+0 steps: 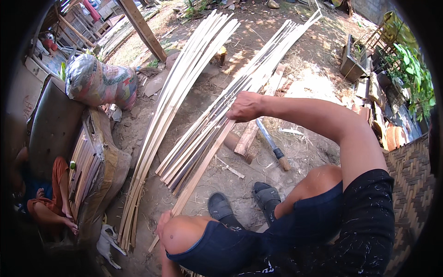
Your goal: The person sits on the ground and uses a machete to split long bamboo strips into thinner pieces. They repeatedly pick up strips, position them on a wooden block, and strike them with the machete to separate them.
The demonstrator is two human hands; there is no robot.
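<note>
A long, flat bamboo strip [202,171] runs slantwise between my two hands. My right hand [244,106] is closed round it, above the right-hand bundle. Low down by my left knee, my left hand [163,225] is closed on the strip's near part; the knee hides some of that hand. Under and beside the strip lies a bundle of dark and pale bamboo strips [196,138]. Farther left is a second bundle of paler strips [168,104]. A long knife [271,142] with a wooden handle lies on the ground right of my right hand.
Wooden pieces [253,136] lie beside the knife. A stuffed sack [99,81] rests on a worn seat [108,157] at left, where another person's legs [54,198] show. Near it is a white cat [109,244]. A planter [354,60] stands far right, a woven panel [413,184] nearer.
</note>
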